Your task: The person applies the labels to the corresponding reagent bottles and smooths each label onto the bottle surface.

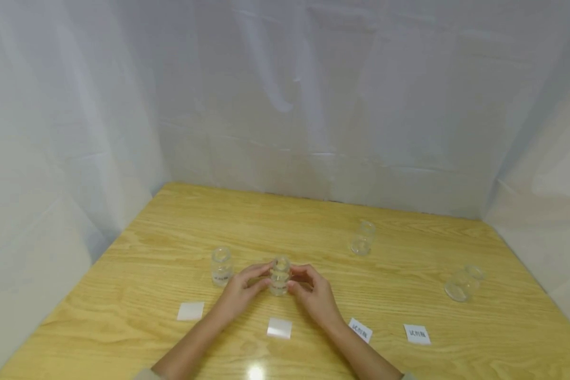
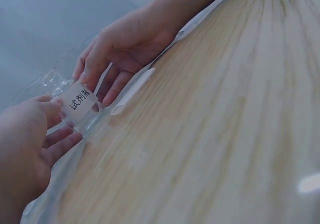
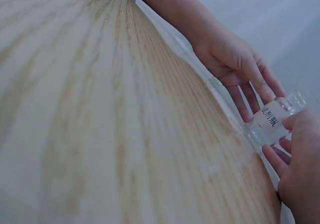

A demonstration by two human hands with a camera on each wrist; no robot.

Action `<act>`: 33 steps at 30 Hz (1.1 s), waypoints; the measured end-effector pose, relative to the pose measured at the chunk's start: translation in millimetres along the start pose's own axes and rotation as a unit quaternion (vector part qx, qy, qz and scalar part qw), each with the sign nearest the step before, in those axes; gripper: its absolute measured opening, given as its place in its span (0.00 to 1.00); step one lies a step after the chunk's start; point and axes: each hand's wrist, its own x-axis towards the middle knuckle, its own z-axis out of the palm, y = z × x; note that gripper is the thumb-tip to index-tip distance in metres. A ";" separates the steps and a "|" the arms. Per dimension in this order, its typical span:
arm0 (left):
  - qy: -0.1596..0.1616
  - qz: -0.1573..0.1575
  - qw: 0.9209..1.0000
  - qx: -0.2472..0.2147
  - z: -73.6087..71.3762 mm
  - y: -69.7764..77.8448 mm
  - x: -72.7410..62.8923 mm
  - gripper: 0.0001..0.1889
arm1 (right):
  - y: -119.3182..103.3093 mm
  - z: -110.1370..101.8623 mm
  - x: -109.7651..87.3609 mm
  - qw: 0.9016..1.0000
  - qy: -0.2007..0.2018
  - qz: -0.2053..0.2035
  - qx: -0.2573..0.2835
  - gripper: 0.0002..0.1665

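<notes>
Between the two hands is a small clear glass bottle [image 1: 280, 282] with a necked top. A white label [image 2: 79, 102] with dark Chinese characters lies across its side. My left hand [image 1: 244, 285] grips the bottle from the left, thumb at the label's edge and fingers around the back. From the other side my right hand [image 1: 315, 295] holds it the same way, with its thumb on the front by the label. In the right wrist view both thumbs press near the label's ends. To the left of my left hand stands another glass bottle [image 1: 221, 266], also labelled.
Two unlabelled glass bottles are farther off, one at the back [image 1: 363, 238] and one at the right [image 1: 464, 283]. Near the front lie two blank white slips [image 1: 190, 311] and two printed labels [image 1: 417, 334] on the wooden table [image 1: 138, 295]. White sheeting [image 1: 313, 105] encloses the table.
</notes>
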 end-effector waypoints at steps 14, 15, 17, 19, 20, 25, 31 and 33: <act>0.021 0.047 0.998 0.045 10.9 -1.2 -0.6 0.33 | -25.6 2.8 -3.2 0.996 -0.054 -0.021 -0.075 0.27; 0.024 0.047 0.998 0.042 11.0 -1.2 -0.5 0.32 | -25.4 2.9 -3.2 0.995 -0.051 -0.029 -0.076 0.27; 0.026 0.044 0.998 0.039 10.4 -0.6 -0.6 0.30 | -23.1 2.8 -3.0 0.995 -0.047 -0.045 -0.074 0.25; 0.026 0.042 0.998 0.036 9.4 0.0 -0.6 0.28 | -20.1 2.2 -2.7 0.995 -0.042 -0.061 -0.066 0.23; 0.026 0.042 0.998 0.033 8.8 0.0 -0.5 0.27 | -17.4 1.7 -2.4 0.995 -0.039 -0.068 -0.063 0.21; 0.018 0.051 0.998 0.014 6.2 -1.4 -0.3 0.24 | 3.4 -1.1 -0.1 0.998 -0.025 -0.047 -0.042 0.18; 0.011 0.053 0.998 -0.007 4.1 -1.4 -0.8 0.21 | 12.1 -1.8 0.1 0.999 -0.024 -0.019 -0.025 0.19; 0.010 0.048 0.999 -0.013 3.7 -0.8 -0.8 0.21 | 9.9 -1.5 0.0 0.999 -0.025 -0.015 -0.021 0.20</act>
